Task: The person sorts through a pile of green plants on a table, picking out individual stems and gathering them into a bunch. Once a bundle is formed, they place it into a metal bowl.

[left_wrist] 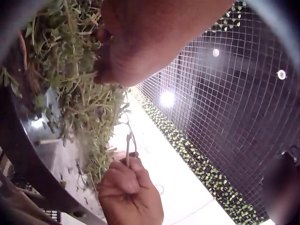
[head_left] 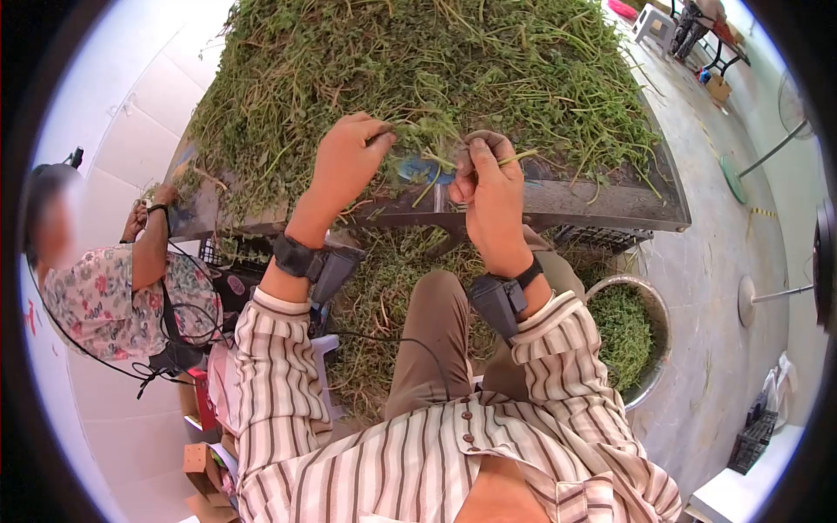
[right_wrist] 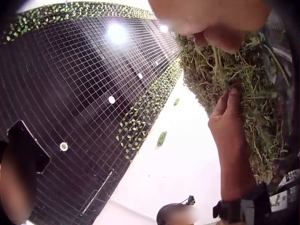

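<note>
Beyond the fingers a dark worktop (head_left: 602,203) bears a deep heap of leafy stems (head_left: 418,78), with a pale wall to their left and a grey floor (head_left: 697,261) to their right. The right hand (head_left: 497,183) pinches a green stem (head_left: 520,158); the left hand (head_left: 343,161) has curled fingers beside the heap, their grip unclear. Below the worktop, right of the fingers, stands a round tub (head_left: 665,327) of greens.

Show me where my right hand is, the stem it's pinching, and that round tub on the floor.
Right hand (head_left: 497,193): head view, on the back of it.
Stem (head_left: 520,158): head view, on the stretch sticking out to the right.
Round tub (head_left: 665,329): head view, on the right side of its rim.
</note>
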`<state>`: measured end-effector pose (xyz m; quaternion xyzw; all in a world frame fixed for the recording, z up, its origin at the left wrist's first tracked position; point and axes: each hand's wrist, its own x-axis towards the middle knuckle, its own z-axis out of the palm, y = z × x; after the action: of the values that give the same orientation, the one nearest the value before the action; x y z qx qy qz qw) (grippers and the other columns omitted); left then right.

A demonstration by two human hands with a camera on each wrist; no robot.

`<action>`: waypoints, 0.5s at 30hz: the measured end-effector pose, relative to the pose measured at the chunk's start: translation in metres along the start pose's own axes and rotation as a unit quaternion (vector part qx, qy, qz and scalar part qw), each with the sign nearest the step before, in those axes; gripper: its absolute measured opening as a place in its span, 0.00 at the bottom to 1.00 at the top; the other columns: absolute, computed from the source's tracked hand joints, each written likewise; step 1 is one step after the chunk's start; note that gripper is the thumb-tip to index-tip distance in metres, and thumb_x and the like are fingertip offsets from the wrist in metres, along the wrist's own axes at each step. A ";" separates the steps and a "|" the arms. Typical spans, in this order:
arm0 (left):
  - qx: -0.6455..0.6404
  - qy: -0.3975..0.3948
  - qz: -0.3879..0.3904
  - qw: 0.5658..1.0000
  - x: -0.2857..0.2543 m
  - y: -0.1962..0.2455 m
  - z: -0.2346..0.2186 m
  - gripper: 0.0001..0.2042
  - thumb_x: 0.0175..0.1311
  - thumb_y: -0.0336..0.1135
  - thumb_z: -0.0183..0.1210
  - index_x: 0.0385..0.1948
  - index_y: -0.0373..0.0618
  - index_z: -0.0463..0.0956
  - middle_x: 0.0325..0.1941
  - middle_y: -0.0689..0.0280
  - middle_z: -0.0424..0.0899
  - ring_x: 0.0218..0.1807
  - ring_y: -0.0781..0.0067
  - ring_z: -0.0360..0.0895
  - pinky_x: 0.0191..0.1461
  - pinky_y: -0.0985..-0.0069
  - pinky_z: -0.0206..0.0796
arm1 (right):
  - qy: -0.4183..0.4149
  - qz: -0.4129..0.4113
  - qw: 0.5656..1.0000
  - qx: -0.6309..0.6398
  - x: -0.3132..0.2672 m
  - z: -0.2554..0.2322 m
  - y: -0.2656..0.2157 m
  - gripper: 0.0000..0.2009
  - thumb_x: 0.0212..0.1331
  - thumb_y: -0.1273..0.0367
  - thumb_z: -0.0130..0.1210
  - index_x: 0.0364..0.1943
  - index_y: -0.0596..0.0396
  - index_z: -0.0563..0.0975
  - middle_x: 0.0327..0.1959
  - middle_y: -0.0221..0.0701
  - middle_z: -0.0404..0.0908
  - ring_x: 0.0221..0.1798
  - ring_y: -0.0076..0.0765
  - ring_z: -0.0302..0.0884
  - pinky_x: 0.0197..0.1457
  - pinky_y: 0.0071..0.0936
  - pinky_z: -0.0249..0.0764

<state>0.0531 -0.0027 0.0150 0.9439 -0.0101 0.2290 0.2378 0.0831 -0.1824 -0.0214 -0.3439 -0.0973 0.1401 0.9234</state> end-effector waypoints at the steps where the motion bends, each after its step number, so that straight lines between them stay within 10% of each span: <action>1: 0.018 0.006 -0.036 0.999 0.000 -0.006 -0.001 0.09 0.54 0.34 0.57 0.32 0.38 0.79 0.30 0.61 0.77 0.34 0.57 0.73 0.39 0.67 0.65 | -0.001 0.001 1.000 0.000 0.001 -0.002 0.000 0.04 0.64 0.69 0.44 0.36 0.54 0.67 0.20 0.25 0.66 0.17 0.18 0.57 0.19 0.21 0.58; 15: -0.161 -0.008 -0.158 0.974 0.004 -0.036 -0.010 0.11 0.62 0.35 0.51 0.34 0.37 0.79 0.22 0.70 0.74 0.25 0.82 0.63 0.31 0.78 0.57 | 0.017 0.017 1.000 -0.011 0.005 -0.006 0.003 0.06 0.65 0.71 0.41 0.44 0.51 0.67 0.34 0.30 0.76 0.19 0.17 0.61 0.19 0.19 0.61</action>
<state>0.0568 0.0348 0.0087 0.8845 0.1008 0.1765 0.4199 0.0884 -0.1819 -0.0273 -0.3581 -0.0773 0.1488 0.9185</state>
